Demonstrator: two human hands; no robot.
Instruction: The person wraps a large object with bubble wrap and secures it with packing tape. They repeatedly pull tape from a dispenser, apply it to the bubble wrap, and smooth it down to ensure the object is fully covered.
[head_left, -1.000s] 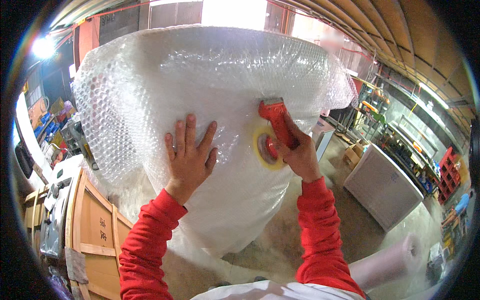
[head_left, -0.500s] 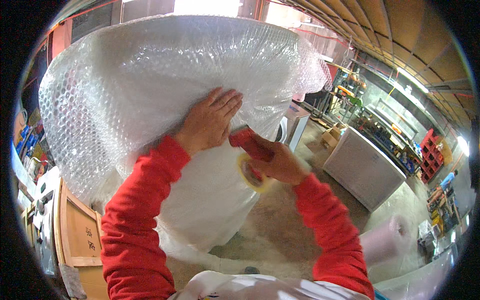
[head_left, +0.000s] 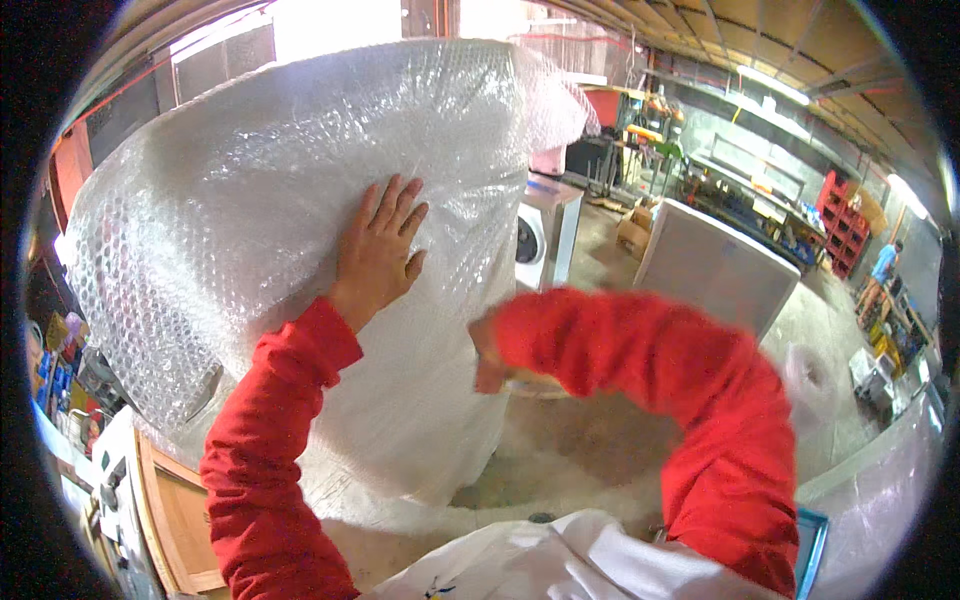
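A large bulky item wrapped in bubble wrap stands in front of me and takes up much of the view. Flat against its front lies my left hand, fingers slightly spread and holding nothing. My right hand is by the right side of the wrap, lower than the left, and is partly hidden by my bent red sleeve. It grips a red tape dispenser, whose pale yellow tape roll shows below the sleeve. Whether tape runs from the dispenser to the wrap, I cannot tell.
A front-loading washing machine stands behind the wrapped item. Right of it are a grey-white panel-like box and a bubble wrap roll. A wooden crate stands at lower left. Another person is far right.
My left hand has shifted left on the wrap, and its fingers have spread. The right hand with the tape dispenser has moved lower, its forearm swinging across. The view has turned right.
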